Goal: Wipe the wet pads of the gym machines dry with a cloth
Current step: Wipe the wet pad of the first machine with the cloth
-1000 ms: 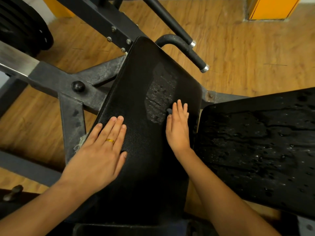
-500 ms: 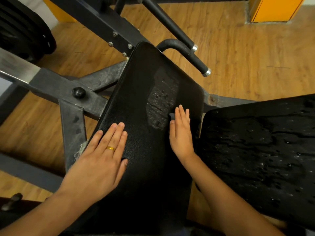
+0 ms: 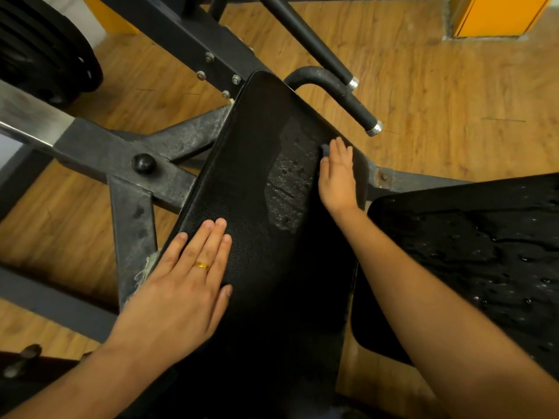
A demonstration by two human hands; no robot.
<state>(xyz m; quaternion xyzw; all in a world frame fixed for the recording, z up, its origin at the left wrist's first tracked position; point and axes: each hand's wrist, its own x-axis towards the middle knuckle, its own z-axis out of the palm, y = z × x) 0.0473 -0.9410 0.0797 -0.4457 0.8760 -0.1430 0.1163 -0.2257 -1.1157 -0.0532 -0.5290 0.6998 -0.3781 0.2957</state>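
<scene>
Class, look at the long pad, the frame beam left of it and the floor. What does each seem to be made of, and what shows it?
Long pad: probably vinyl or faux leather, black, with pebbled grain and water beading on it.
Frame beam: looks like painted steel, its dark coat scuffed grey.
Floor: wood or wood-look laminate, with orange-brown grain.

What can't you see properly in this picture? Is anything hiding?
Cloth: head view, almost all hidden under the right hand; only a dark corner shows.
Long pad: head view, near end lost in shadow; the left hand covers part.
Second pad: head view, cut off by the right edge, crossed by the right forearm.
Weight plates: head view, cut off at the top left corner.
</scene>
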